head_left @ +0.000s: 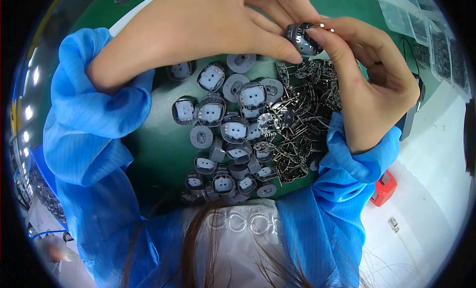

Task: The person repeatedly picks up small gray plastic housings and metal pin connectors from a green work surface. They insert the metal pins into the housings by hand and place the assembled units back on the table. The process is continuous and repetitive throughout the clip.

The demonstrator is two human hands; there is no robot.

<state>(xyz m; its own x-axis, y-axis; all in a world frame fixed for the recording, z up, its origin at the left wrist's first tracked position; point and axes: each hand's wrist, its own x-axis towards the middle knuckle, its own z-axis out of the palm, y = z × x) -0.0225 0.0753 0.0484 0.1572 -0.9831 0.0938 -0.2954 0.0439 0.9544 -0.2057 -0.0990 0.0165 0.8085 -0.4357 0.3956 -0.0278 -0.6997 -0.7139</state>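
Big green worktop [158,159] below the fingers, white surface [426,184] off to their right. See-through plastic bins [416,18] sit past the right fingertips. Nearer the body from the fingers: grey-and-black round housings [235,130] and a heap of dark metal-legged parts [302,134] (proper tangle). Left hand [213,30] is closed on one raised housing [302,38]; right hand [379,89] pinches a thin shiny-tipped piece [326,27] at its edge.

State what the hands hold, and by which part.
A dark round housing: the left hand holds its left side; the right hand is at its right edge, exact grip unclear.
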